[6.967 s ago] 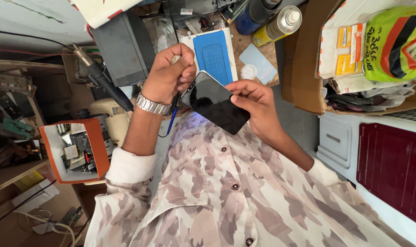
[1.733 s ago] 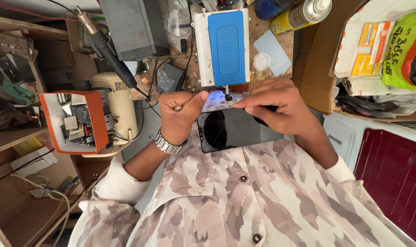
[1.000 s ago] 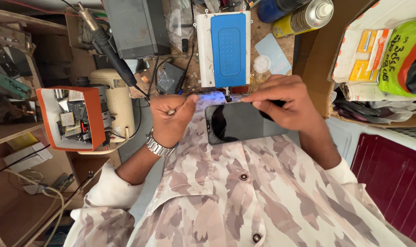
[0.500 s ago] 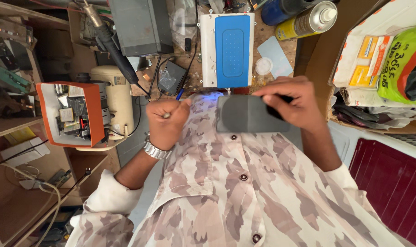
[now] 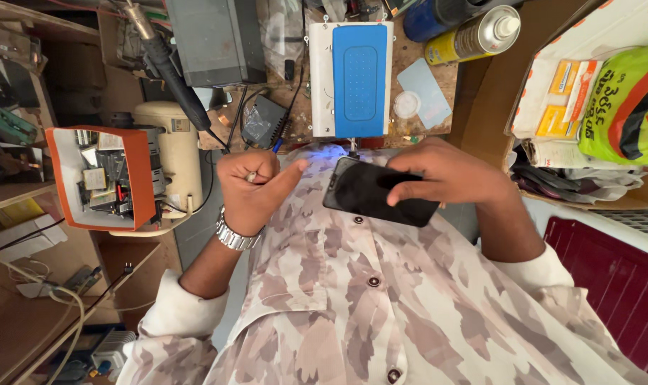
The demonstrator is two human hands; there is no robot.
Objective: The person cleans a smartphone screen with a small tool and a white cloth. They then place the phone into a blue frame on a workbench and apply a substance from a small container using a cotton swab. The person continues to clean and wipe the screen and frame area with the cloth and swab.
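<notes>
My right hand [image 5: 449, 178] holds a black smartphone [image 5: 367, 194] by its right end, close against my patterned shirt, with the dark glass facing up. My left hand [image 5: 251, 192], with a metal watch on the wrist, is closed in a fist around a small metal tool whose tip [image 5: 251, 175] shows between the fingers. The thumb points toward the phone but stays a short gap away from it. A faint blue glow shows just above the phone's top edge.
A white pad with a blue mat [image 5: 352, 71] lies on the wooden bench [image 5: 438, 121] ahead, with a spray can [image 5: 474, 36] beside it. An orange parts box [image 5: 99, 175] and black iron handle [image 5: 171, 68] are left. Cardboard box of packets [image 5: 588, 93] and maroon case [image 5: 609, 271] sit right.
My left hand has drawn back from the phone's edge and closed into a fist. My right hand has turned the phone and brought it lower, closer to my chest.
</notes>
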